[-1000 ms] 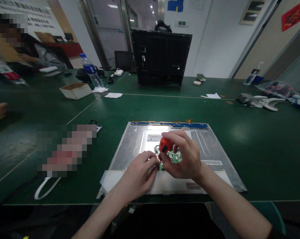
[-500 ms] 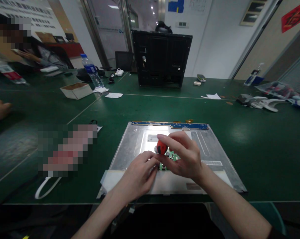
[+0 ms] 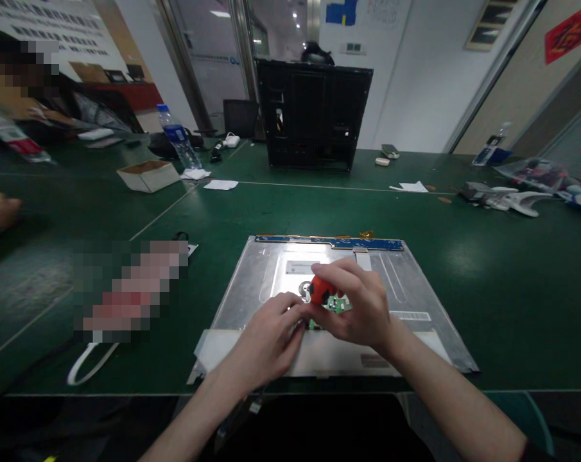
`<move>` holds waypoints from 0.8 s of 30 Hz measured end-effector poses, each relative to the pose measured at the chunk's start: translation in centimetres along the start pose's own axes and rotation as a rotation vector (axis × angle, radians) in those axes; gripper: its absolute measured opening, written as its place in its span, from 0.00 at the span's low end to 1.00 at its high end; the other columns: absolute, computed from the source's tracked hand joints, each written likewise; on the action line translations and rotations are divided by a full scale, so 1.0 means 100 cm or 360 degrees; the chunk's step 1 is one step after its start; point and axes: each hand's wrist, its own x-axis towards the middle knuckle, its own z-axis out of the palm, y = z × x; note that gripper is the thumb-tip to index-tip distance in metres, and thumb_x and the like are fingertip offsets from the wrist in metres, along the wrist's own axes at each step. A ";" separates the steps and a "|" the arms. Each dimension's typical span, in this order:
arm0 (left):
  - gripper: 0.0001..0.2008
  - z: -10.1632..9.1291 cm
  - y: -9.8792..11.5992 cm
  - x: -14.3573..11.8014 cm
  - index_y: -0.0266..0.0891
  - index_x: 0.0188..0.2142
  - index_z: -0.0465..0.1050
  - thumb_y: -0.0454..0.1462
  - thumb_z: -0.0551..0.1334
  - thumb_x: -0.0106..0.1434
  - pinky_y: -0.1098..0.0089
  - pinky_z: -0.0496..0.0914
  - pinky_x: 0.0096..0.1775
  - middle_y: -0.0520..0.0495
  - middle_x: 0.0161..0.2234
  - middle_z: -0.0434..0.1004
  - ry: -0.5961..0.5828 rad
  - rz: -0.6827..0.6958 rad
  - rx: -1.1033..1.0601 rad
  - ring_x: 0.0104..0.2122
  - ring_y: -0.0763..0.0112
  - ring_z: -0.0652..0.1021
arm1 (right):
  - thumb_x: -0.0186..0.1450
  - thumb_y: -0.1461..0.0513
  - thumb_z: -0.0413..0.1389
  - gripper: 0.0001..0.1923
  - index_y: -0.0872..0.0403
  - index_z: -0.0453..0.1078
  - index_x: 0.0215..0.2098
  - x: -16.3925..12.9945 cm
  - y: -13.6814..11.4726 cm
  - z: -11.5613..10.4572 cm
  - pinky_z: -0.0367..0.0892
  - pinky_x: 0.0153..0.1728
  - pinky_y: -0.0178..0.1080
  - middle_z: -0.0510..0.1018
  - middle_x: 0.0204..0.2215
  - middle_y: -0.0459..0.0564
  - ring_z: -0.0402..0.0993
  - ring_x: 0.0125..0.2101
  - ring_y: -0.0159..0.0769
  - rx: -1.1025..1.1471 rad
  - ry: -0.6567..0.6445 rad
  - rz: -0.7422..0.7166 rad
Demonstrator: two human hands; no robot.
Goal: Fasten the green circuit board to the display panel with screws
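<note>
At frame centre, the right hand (image 3: 362, 305) hides most of the orange-handled screwdriver (image 3: 320, 290); only its butt shows, so its shaft is unseen and its axis cannot be told. The right grip pinches that handle above a small green circuit board (image 3: 339, 304) on the metal panel (image 3: 415, 282). The left hand (image 3: 266, 340) rests beside it, fingertips curled at the tool's base; what they press is hidden.

Single head-worn view, looking forward and down, close over green table (image 3: 487, 269), room beyond
</note>
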 end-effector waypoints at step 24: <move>0.07 0.002 -0.004 -0.001 0.39 0.35 0.68 0.29 0.54 0.65 0.66 0.68 0.36 0.45 0.37 0.72 -0.0007 0.0026 -0.0013 0.37 0.64 0.74 | 0.70 0.56 0.57 0.19 0.52 0.63 0.56 -0.001 0.001 0.001 0.67 0.22 0.31 0.78 0.34 0.47 0.74 0.28 0.29 -0.0026 -0.0013 0.0033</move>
